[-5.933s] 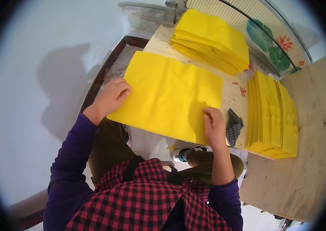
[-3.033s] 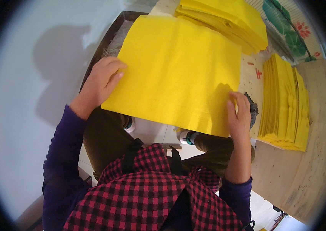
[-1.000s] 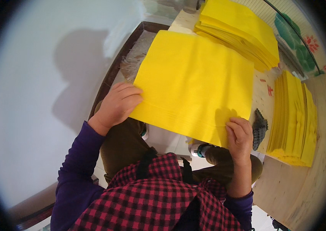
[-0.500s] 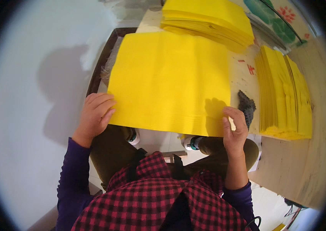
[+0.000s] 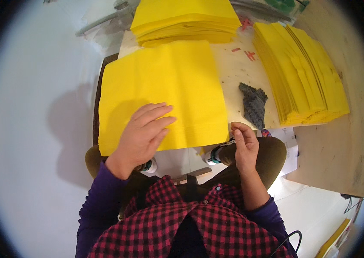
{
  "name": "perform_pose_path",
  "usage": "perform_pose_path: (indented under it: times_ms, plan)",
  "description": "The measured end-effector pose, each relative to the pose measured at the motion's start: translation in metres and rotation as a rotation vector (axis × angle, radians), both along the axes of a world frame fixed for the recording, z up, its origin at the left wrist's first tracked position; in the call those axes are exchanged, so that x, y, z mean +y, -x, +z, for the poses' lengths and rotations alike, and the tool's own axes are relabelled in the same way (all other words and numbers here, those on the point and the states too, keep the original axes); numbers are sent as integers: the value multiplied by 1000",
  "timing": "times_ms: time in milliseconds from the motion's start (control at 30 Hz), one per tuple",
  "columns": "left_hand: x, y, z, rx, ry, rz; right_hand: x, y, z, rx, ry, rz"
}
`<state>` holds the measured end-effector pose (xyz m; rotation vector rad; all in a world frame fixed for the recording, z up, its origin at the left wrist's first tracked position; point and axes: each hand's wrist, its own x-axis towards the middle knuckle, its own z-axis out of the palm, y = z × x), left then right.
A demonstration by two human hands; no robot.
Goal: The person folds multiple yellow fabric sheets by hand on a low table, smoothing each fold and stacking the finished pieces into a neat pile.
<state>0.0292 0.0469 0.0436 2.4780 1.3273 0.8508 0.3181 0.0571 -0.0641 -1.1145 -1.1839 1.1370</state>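
A yellow cloth-like sheet (image 5: 190, 94) lies in front of me, its near edge reaching over my knees. My left hand (image 5: 143, 133) is laid over the sheet's near left part, palm down with fingers stretched out and nothing gripped. Beside the near right corner, my right hand (image 5: 245, 148) hovers just off the edge. Its fingers are loosely bent, the thumb close to them, and I see nothing held. Whether more sheets lie under the top one cannot be made out.
A thick stack of yellow sheets (image 5: 186, 21) stands at the back. Another yellow stack (image 5: 300, 75) is at the right, on the pale wooden table (image 5: 233, 71). A crumpled dark grey cloth (image 5: 254, 105) lies between that stack and the sheet. A white wall (image 5: 27, 129) bounds the left.
The sheet has come down flat, and both hands have left its sides. My left hand has moved right onto its surface; my right hand is now just outside the corner. The view has shifted.
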Motion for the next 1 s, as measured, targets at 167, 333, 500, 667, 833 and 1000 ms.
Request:
perform_pose_path:
  times_ms: [167,333,500,667,833,1000]
  plan:
    - [31,-53,-18,-24,89,-93,-5,0,-9,135,54,40]
    - [45,-73,-43,-48,203,-102,-1,-2,-10,84,99,172]
    - [44,-69,-54,-24,235,-87,1,6,-6,82,126,223]
    - [45,-68,-56,-29,237,-94,5,6,-6,141,177,253]
    - [44,-68,-55,-35,249,-97,5,7,-6,235,235,277]
    - [44,-70,-53,-20,254,-93,9,8,-3,237,262,246]
